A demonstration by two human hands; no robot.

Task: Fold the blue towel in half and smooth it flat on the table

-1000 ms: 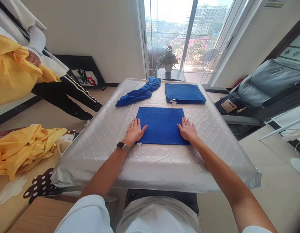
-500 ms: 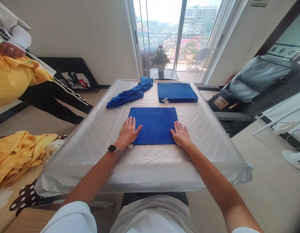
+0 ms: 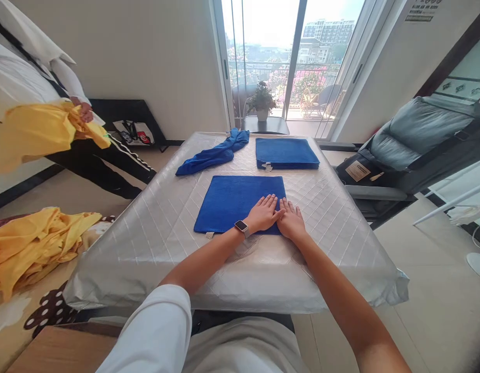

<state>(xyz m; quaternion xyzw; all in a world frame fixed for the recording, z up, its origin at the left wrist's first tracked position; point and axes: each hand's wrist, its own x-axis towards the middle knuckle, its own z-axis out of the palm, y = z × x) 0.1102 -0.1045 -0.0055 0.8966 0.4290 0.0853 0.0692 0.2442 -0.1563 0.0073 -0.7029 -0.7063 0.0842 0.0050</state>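
A flat blue cloth [image 3: 228,204] lies on the table in front of me, a small white tag sticking out at its near left edge. My left hand [image 3: 264,213], with a watch on its wrist, rests flat on the right part of the cloth, fingers stretched out. Right beside it, my right hand [image 3: 291,219] lies flat over the cloth's right edge, its fingers extended. The two hands touch or nearly touch at the left thumb. Neither hand grasps anything.
A neat stack of blue cloths [image 3: 287,153] sits at the table's far right, and a crumpled blue cloth [image 3: 214,153] at its far left. The silver tablecloth [image 3: 154,243] covers the table. At left, a person holds yellow fabric [image 3: 38,129]; more yellow fabric [image 3: 41,248] lies below.
My left hand has moved right across the cloth, from its left edge to beside my right hand, which stays at the right edge. The person at left has shifted the yellow fabric.
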